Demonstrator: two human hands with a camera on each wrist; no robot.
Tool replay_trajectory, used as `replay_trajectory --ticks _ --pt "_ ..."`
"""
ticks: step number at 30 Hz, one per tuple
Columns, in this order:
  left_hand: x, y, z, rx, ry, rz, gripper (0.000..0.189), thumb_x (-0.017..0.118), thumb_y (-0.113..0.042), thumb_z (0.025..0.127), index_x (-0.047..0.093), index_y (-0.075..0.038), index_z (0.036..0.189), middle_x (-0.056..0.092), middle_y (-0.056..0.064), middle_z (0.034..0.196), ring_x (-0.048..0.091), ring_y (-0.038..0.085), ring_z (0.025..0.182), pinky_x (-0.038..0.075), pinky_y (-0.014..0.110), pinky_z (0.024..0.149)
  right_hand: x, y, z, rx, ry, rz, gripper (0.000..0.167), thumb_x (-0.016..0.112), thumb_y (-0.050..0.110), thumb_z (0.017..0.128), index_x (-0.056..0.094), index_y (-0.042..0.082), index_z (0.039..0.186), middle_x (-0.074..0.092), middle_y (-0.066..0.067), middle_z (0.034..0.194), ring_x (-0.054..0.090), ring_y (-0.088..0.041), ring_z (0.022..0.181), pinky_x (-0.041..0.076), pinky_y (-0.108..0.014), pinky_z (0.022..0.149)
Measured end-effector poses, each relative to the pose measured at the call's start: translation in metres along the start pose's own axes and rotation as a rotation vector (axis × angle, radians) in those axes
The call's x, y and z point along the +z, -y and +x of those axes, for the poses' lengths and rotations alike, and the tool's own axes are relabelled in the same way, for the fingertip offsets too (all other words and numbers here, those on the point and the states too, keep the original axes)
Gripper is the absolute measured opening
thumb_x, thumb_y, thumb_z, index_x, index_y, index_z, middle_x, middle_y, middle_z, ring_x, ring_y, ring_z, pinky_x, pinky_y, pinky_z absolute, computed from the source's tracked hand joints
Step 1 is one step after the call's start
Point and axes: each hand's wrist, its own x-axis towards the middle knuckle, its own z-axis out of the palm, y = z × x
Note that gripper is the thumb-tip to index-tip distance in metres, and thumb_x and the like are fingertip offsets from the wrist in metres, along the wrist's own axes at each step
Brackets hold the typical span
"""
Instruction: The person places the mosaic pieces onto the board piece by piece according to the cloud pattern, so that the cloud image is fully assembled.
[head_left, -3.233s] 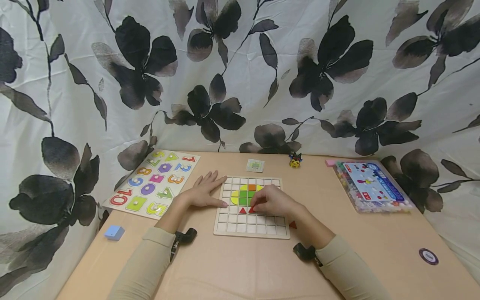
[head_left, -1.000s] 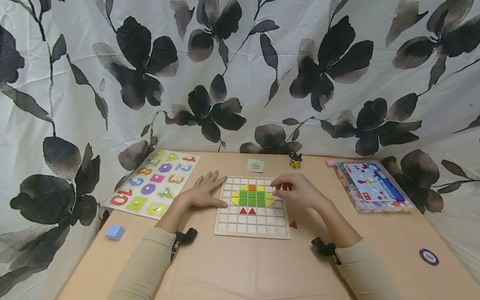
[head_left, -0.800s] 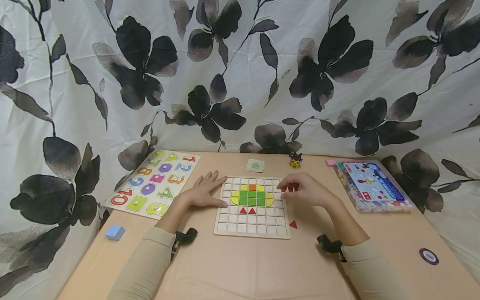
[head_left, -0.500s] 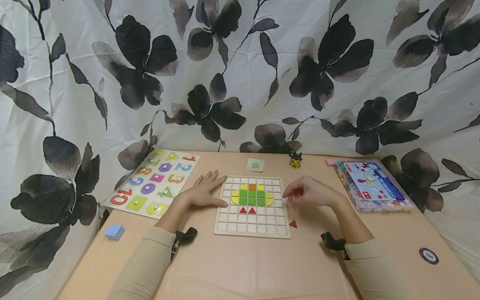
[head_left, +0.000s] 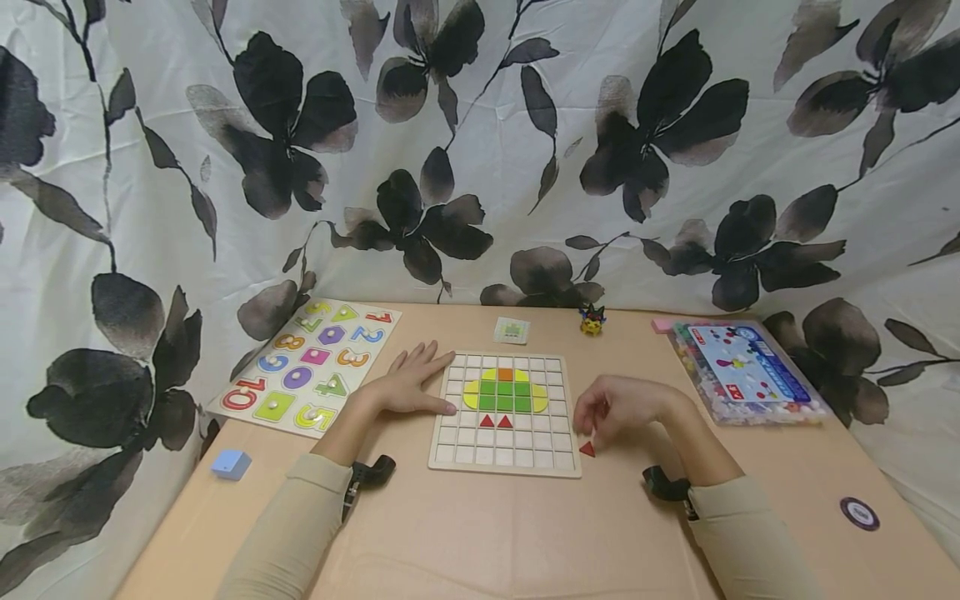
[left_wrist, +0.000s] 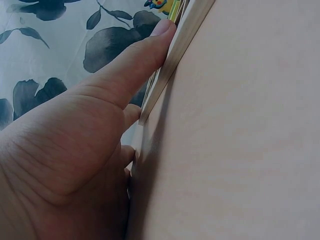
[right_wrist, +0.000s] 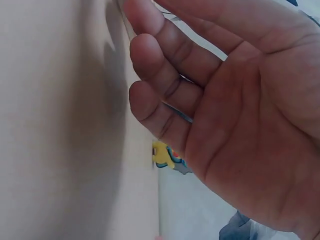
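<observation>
The white grid board point(head_left: 540, 459) lies mid-table, bearing green squares point(head_left: 505, 397), an orange square point(head_left: 506, 375), rounded yellow pieces point(head_left: 470, 395) and two small red triangles point(head_left: 496, 422). My left hand point(head_left: 405, 388) is spread at the board's left side, its thumb and fingertips touching the edge; the left wrist view shows the thumb against the wooden rim point(left_wrist: 172, 65). Just right of the board, a loose red triangle point(head_left: 587, 450) lies on the table. My right hand point(head_left: 628, 407) hovers over it with loosely bent fingers point(right_wrist: 147, 57), thumb tip right by the triangle.
A number puzzle board point(head_left: 315, 356) lies at left, with a blue block point(head_left: 230, 465) nearer me. A pattern card point(head_left: 512, 331) and a small yellow figure point(head_left: 592, 321) stand at the back. To the right are a clear bead box point(head_left: 746, 371) and a round dark disc point(head_left: 859, 513).
My right hand has left the second red triangle on the board, moved right off the board and come down beside the loose triangle. My left hand has stayed in place.
</observation>
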Motion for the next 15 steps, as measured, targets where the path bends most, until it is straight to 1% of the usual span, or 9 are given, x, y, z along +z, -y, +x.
replay_trajectory --ticks 3,5,8,11,15 --pt "0.001 0.001 0.001 -0.001 -0.001 0.005 0.111 0.074 -0.072 0.082 0.023 -0.025 0.168 0.0 0.019 0.175 -0.007 0.04 0.162 -0.006 0.061 0.129 0.002 -0.003 0.002 0.015 0.029 0.009 0.021 0.084 -0.003 0.08 0.076 -0.001 0.099 0.069 -0.024 0.088 0.058 -0.017 0.078 0.05 -0.023 0.069" --pt "0.001 0.001 0.0 -0.002 -0.002 0.002 0.11 0.074 -0.071 0.082 0.023 -0.025 0.168 0.0 0.019 0.175 -0.007 0.04 0.162 -0.006 0.061 0.129 0.003 -0.004 0.003 0.016 0.039 -0.005 0.02 0.084 -0.004 0.079 0.076 0.0 0.098 0.068 -0.024 0.089 0.058 -0.016 0.079 0.049 -0.023 0.07" --pt "0.0 0.0 0.0 -0.003 -0.004 0.001 0.11 0.074 -0.071 0.082 0.023 -0.025 0.168 0.0 0.019 0.175 -0.007 0.04 0.162 -0.006 0.062 0.129 0.006 -0.003 0.005 0.019 0.043 -0.032 0.019 0.084 -0.004 0.078 0.075 0.0 0.094 0.068 -0.018 0.085 0.057 -0.015 0.079 0.048 -0.023 0.07" --pt "0.0 0.0 -0.001 -0.002 -0.006 0.005 0.11 0.074 -0.071 0.082 0.023 -0.024 0.168 0.001 0.019 0.175 -0.006 0.041 0.162 -0.005 0.063 0.129 0.008 -0.001 0.007 0.02 0.045 -0.063 0.019 0.084 -0.005 0.076 0.073 0.0 0.09 0.064 -0.007 0.078 0.055 -0.013 0.075 0.045 -0.022 0.068" --pt "0.0 -0.001 -0.002 -0.003 -0.01 0.006 0.109 0.074 -0.069 0.083 0.023 -0.022 0.168 0.002 0.021 0.175 -0.004 0.043 0.162 -0.003 0.064 0.128 0.012 0.004 0.009 0.046 0.037 -0.106 0.02 0.085 -0.005 0.075 0.07 0.0 0.086 0.059 0.003 0.072 0.054 -0.012 0.071 0.042 -0.022 0.067"
